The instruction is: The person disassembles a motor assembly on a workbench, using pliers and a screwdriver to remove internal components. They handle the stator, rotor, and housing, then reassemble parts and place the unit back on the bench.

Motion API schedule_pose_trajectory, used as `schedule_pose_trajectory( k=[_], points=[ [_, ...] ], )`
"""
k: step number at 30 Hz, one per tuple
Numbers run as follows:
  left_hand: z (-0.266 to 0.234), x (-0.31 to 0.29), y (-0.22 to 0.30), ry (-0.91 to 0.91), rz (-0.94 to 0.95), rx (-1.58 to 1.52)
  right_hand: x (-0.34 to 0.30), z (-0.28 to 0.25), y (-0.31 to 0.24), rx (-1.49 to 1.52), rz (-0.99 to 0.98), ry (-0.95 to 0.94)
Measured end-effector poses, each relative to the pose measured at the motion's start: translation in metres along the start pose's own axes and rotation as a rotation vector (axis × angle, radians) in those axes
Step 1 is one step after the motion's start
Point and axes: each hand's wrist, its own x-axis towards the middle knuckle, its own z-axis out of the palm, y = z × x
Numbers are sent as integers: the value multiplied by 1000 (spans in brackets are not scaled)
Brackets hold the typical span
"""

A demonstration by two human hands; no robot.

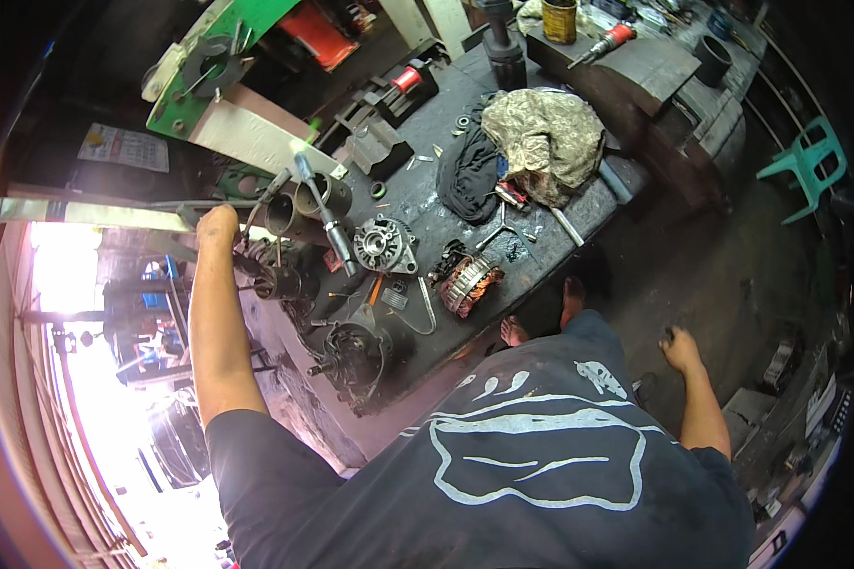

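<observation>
My left hand [218, 225] is stretched out to the far left, its fingers curled beside a pale horizontal beam [95, 214] and a thin metal rod. What lies inside the grip is hidden. My right hand [679, 351] hangs at my right side above the floor, fingers loosely apart, away from the bench. Between them, the dark workbench [427, 356] bears a silver alternator housing [385, 244], a stator with copper windings [470, 286] and a dark round motor-like part [351, 349]. A ratchet with a socket [327, 216] leans over metal cylinders [323, 197].
A camouflage cloth [546, 137] and a black cloth [470, 171] lie on the bench. A green-and-white press frame [247, 123] rises at the back left. A red-handled tool [603, 45] lies at the back right. A green plastic stool [808, 169] stands on the right.
</observation>
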Motion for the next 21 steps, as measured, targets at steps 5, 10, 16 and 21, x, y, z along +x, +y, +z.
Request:
schedule_pose_trajectory(
  k=[5,10,16,21],
  points=[
    [30,9,2,104,65,124,-62,68,101,59,357,-316],
    [68,32,-6,235,171,213,-63,97,121,159,356,-270],
    [93,55,-13,402,247,439,-35,54,60,242,171,-104],
    [21,39,-16,394,302,-9,-26,30,44,257,100,-54]
  ],
)
